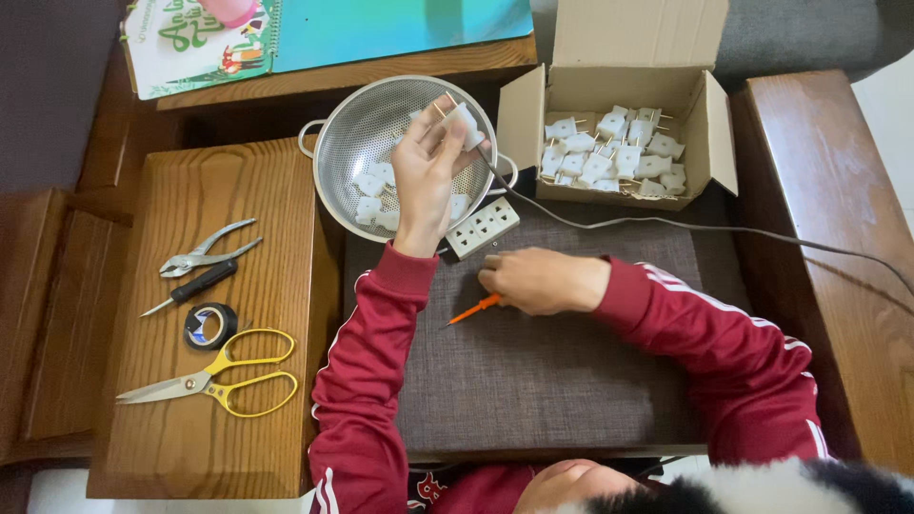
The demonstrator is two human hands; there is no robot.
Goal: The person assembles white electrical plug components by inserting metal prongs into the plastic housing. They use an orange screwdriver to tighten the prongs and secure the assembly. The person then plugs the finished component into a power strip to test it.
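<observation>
Left hand fingers pinch a white plug above the colander; right hand fingers grip an orange screwdriver.

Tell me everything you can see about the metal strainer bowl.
The round, perforated silver metal strainer bowl has a rolled rim and two small loop handles. It stands upright at the top of the dark grey mat, partly over the wooden board's edge, left of the open cardboard box. Several small white plugs lie inside. The left hand holds one white plug above it.
</observation>
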